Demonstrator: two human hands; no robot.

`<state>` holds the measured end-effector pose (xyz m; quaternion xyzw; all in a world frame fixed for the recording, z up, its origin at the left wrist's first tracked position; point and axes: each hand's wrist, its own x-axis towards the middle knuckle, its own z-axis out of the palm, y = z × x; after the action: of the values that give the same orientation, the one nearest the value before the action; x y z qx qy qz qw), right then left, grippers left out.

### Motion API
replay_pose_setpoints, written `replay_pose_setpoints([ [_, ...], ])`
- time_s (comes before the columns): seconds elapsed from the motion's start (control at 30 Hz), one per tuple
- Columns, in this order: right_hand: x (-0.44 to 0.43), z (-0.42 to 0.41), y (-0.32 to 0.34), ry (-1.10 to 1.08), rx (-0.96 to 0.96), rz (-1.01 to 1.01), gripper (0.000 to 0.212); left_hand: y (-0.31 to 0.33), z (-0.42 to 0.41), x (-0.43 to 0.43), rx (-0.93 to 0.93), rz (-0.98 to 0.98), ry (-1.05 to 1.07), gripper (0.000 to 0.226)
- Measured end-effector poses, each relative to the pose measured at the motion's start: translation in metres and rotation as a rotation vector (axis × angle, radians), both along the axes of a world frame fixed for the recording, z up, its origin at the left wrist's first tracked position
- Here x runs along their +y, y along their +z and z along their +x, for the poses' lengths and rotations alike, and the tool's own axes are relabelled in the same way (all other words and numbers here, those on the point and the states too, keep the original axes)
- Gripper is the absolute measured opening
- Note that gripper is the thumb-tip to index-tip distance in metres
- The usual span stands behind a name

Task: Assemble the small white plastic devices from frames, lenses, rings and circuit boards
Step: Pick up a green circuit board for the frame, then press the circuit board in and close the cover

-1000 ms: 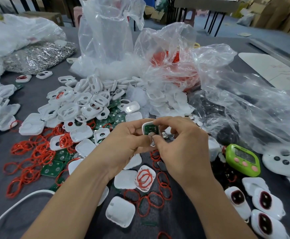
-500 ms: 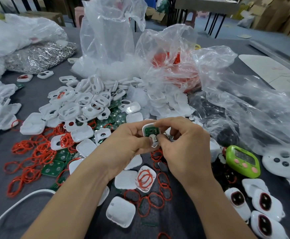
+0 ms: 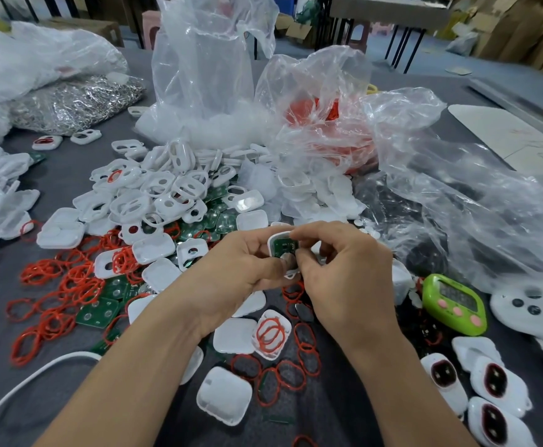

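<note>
Both hands meet over the middle of the table on one small white device frame (image 3: 279, 242) that has a green circuit board seated inside it. My left hand (image 3: 241, 266) grips the frame from the left, its thumb lying across the lower part. From the right, my right hand (image 3: 344, 269) pinches the frame's top edge and side with curled fingers. Behind the hands lies a heap of white frames (image 3: 163, 191). Red rings (image 3: 70, 285) are scattered at the left and below the hands, with loose green circuit boards (image 3: 97, 312) among them.
Finished white devices with dark lenses (image 3: 493, 382) lie at the bottom right beside a green timer (image 3: 454, 304) and a white controller (image 3: 535, 308). Clear plastic bags (image 3: 457, 195) stand behind and to the right. White back covers (image 3: 225, 395) lie near my forearms.
The hands and the frame have stayed in place. My right fingers have shifted slightly on the frame's top edge, and my left thumb has slid over the lower part of the board.
</note>
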<state>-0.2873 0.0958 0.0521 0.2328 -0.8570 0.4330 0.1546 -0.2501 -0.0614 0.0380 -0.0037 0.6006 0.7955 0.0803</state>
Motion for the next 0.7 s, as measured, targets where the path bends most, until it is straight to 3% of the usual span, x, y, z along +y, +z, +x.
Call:
replay_pose_setpoints([
  [0.7,-0.0028,0.0009,-0.0049,-0.048,0.065,-0.009,0.024,-0.0034,-0.0027,-0.0017,0.018,0.035,-0.018,0.043],
])
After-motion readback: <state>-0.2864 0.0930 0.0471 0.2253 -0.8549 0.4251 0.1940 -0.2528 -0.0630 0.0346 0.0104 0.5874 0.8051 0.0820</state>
